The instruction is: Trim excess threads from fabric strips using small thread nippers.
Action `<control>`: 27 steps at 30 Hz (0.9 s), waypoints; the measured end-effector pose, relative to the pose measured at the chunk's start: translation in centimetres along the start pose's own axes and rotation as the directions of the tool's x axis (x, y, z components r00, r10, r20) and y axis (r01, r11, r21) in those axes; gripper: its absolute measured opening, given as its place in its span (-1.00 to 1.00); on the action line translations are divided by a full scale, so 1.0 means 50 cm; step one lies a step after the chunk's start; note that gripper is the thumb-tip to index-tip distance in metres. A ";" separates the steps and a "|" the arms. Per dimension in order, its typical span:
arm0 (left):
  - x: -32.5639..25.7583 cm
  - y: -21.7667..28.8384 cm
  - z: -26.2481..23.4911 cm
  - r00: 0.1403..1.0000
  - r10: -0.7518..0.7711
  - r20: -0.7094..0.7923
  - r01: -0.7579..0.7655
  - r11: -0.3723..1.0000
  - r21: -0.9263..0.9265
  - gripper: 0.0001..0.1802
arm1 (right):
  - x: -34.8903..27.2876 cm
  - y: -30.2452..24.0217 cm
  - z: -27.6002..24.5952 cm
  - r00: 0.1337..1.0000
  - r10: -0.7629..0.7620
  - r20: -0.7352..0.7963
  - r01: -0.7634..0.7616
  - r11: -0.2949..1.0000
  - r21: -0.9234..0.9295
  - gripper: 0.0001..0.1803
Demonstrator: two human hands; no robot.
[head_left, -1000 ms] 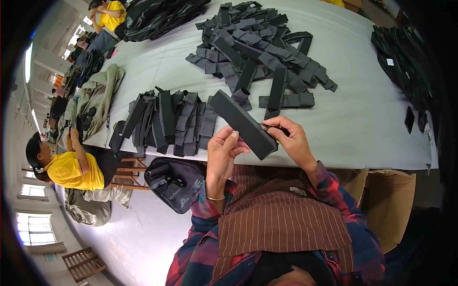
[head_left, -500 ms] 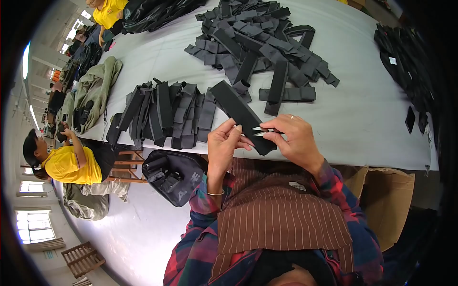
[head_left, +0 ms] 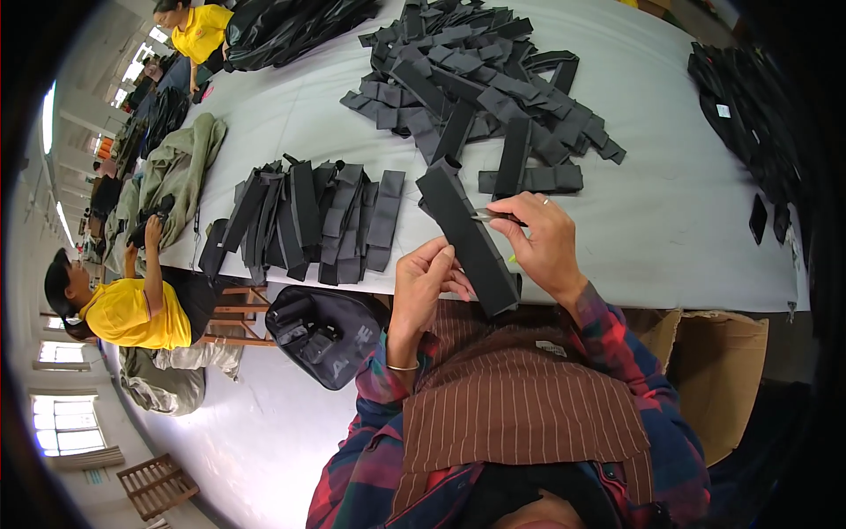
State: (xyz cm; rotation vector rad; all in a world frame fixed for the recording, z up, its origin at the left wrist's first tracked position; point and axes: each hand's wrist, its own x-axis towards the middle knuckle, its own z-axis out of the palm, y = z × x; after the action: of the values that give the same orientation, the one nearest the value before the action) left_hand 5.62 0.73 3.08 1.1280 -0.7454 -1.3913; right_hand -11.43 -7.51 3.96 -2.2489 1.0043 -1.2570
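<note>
A dark fabric strip [head_left: 477, 253] slants over the table's near edge, its far end up by the large heap. My left hand [head_left: 421, 284] grips its left side, thumb on top and fingers curled under. Closed round small metal thread snips [head_left: 487, 215], my right hand [head_left: 546, 240] is at the strip's right edge, with the blade tips against or just over the fabric. A small yellow-green bit shows below the right fingers. To the left lies a row of similar strips [head_left: 304, 207], partly overlapping.
A large heap of dark strips [head_left: 476, 66] covers the table's far middle. Black items [head_left: 749, 115] hang over the right side. Below the edge are a black bag [head_left: 322, 339] and a cardboard box [head_left: 718, 379]. Two people in yellow tops [head_left: 141, 309] work at the left.
The strip has shifted toward me and slightly right. My right hand and the snips have moved farther up along its edge. At the left, the nearer person's arms have risen.
</note>
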 end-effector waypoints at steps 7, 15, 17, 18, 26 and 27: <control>0.000 0.005 0.013 0.998 -0.051 0.049 0.052 0.998 -0.035 -0.79 | 0.009 0.013 0.010 0.995 -0.015 -0.101 0.008 0.998 -0.066 -0.86; -0.002 -0.008 0.001 0.990 -0.055 0.126 0.060 0.997 -0.043 -0.79 | 0.003 0.018 0.011 0.993 0.013 -0.116 -0.019 0.999 -0.048 -0.89; -0.008 -0.012 0.008 0.994 -0.046 0.094 0.048 0.999 -0.018 -0.79 | -0.002 0.024 0.010 0.994 0.041 -0.104 -0.043 0.999 -0.016 -0.88; -0.008 -0.012 0.010 0.996 -0.055 0.070 0.055 0.998 0.004 -0.78 | -0.001 0.018 0.012 0.994 0.028 -0.105 -0.029 1.000 -0.009 -0.88; -0.009 0.001 0.013 0.994 -0.010 0.113 -0.015 0.976 0.216 -0.74 | 0.014 -0.014 0.007 0.995 -0.077 0.057 0.076 0.997 0.029 -0.85; -0.012 -0.002 0.011 0.994 -0.009 0.113 -0.015 0.976 0.217 -0.74 | 0.013 -0.014 0.005 0.992 -0.097 0.078 0.098 0.995 -0.010 -0.86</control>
State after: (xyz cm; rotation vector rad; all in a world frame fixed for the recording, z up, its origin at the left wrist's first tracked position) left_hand 5.02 1.23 3.32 1.2226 -0.9999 -1.4050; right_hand -10.71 -7.51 4.66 -2.3640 0.8872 -1.1952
